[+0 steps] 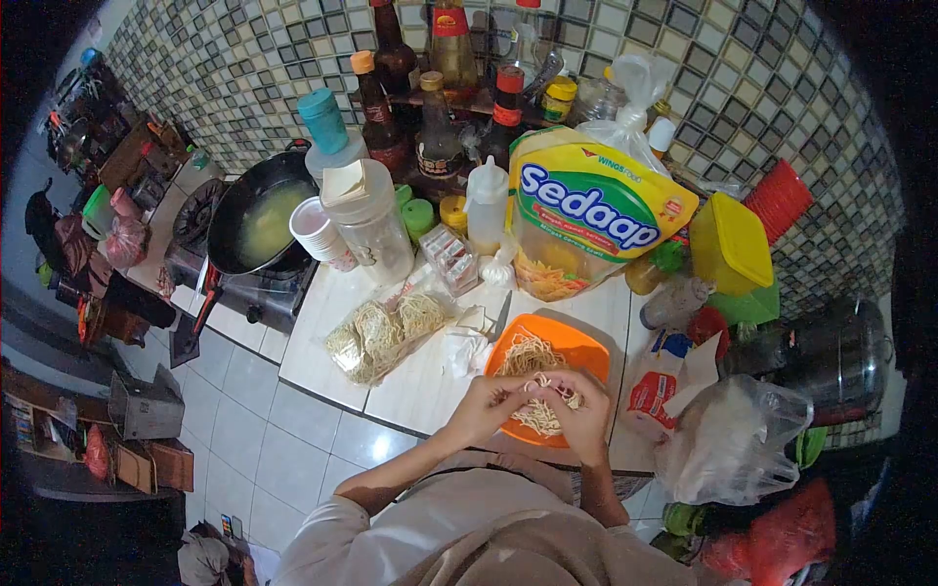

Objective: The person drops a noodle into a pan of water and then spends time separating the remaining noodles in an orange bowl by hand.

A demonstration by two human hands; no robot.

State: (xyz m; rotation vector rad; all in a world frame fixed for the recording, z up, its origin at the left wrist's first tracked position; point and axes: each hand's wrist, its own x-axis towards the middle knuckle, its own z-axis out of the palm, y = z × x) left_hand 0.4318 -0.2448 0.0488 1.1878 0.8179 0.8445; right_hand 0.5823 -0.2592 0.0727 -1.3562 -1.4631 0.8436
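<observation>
Close to the counter's front edge, an orange plastic tub (593, 345) holds pale, thin noodles (532, 355). Over the tub, my left hand (491, 401) and my right hand (584, 408) come together, fingers pinched on a small clump of noodles (538, 384). My fingers partly cover the clump and the tub's middle. To the left lies a clear plastic bag of dried noodle cakes (379, 337). Crumpled white plastic (466, 352) rests beside the tub, and a knife blade (503, 314) shows at its left rim.
Behind the tub stands a yellow Sedaap pouch (591, 210) containing orange-yellow pieces. A black wok (224, 244) with pale liquid sits on the stove at left. Sauce bottles (376, 115) line the tiled wall. A clear plastic bag (728, 439) hangs at the right edge.
</observation>
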